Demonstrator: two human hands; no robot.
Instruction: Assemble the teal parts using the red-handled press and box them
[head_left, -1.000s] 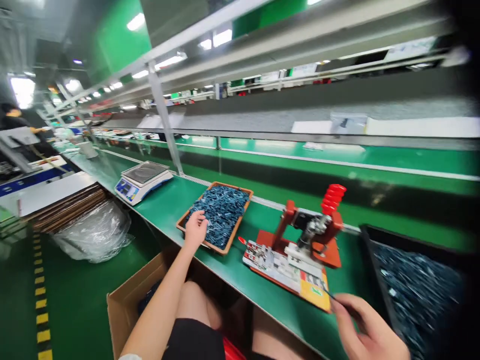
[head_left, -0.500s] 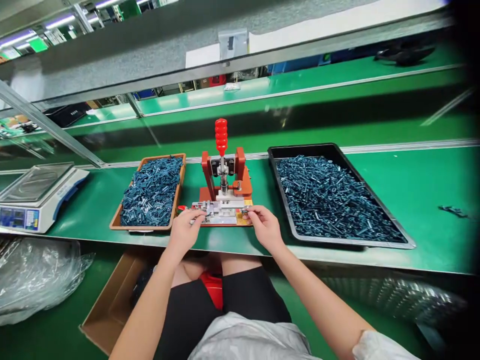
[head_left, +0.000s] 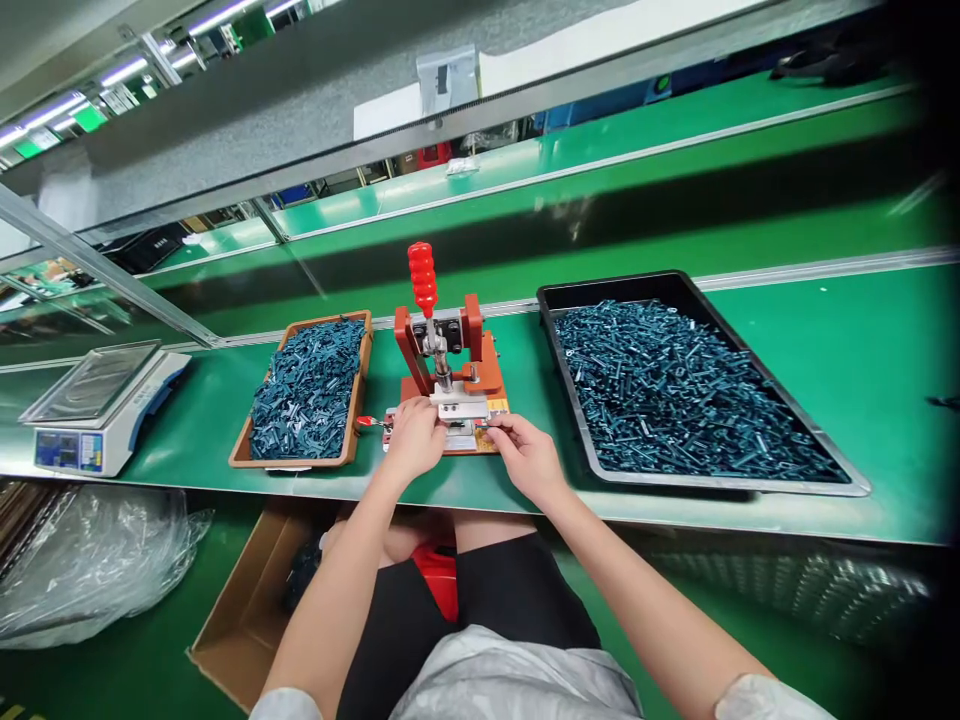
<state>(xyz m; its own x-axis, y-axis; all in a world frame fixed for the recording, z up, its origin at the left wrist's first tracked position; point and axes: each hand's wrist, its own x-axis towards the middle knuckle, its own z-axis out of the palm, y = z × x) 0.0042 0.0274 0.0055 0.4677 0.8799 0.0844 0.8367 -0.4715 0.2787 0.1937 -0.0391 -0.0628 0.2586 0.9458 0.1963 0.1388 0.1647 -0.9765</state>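
A toggle press with orange-red brackets and a red ribbed handle stands on the bench, its handle upright and leaning slightly left. Under its ram lies a metal fixture on a base plate. My left hand reaches over the left half of the fixture, fingers curled; their tips and whatever they hold are hidden. My right hand is closed in a pinch at the fixture's right end, on something too small to make out. A small red-tipped lever sticks out left of the fixture.
Left of the press, an orange-brown tray holds dark blue-green small parts. To the right, a black tray holds longer thin parts. A digital scale stands far left. Below the bench are a cardboard box and clear plastic bags.
My left hand has moved right and slightly forward, from the fixture's left end to over its middle. My right hand stays pinched at the right end. The camera view has tilted slightly.
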